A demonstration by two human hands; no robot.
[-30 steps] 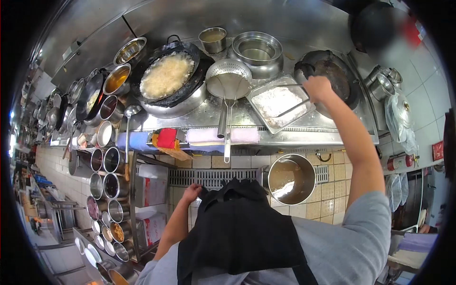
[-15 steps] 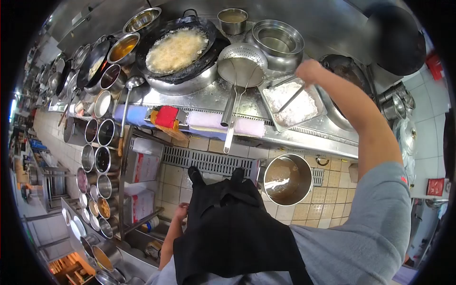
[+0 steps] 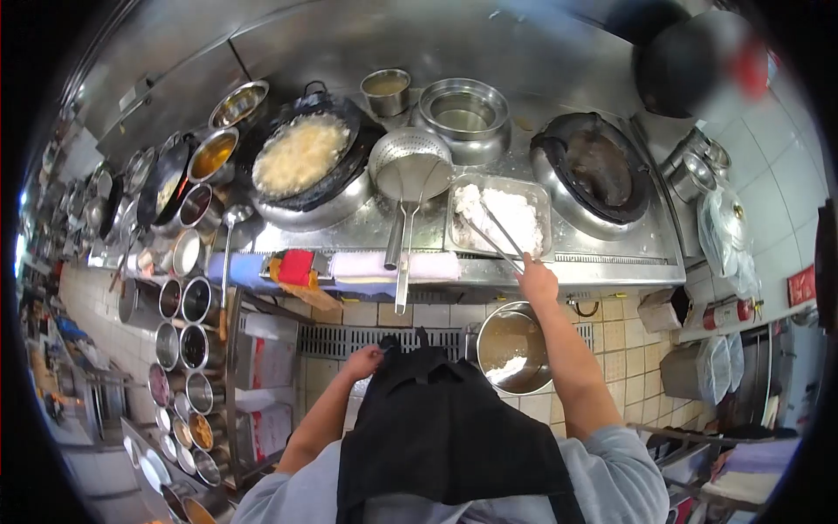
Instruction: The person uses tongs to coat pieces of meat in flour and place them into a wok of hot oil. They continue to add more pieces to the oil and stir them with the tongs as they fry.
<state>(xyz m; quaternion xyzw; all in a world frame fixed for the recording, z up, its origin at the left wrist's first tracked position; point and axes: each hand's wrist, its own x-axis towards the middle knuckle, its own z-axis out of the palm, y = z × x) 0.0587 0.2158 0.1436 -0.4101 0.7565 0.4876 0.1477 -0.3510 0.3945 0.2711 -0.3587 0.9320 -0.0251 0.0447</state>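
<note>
Held by my right hand (image 3: 539, 281) are metal tongs (image 3: 500, 236), whose tips reach into white, floury food (image 3: 517, 218) in a rectangular metal tray (image 3: 543, 249). My left hand (image 3: 363, 360) hangs beside the black apron (image 3: 436, 428), its fingers curled; whether anything is in them is too small to tell. Left of the tray, a perforated strainer (image 3: 408, 144) lies with a long-handled mesh skimmer (image 3: 417, 179) on top. Pale food fries in foaming oil in a large wok (image 3: 301, 155) farther left. Below the counter edge stands a deep pot (image 3: 511, 345) of brownish liquid.
A dark wok (image 3: 602, 170) sits right of the tray. Behind the strainer are a round pot (image 3: 463, 113) and a small pot (image 3: 386, 92). A ladle (image 3: 230, 253) and several sauce containers (image 3: 196, 297) line the left side. Folded towels (image 3: 393, 266) lie on the counter's front edge.
My right hand has come down and toward me, with the tongs now pointing away into the tray. My left hand has moved up beside the apron. The camera view has shifted.
</note>
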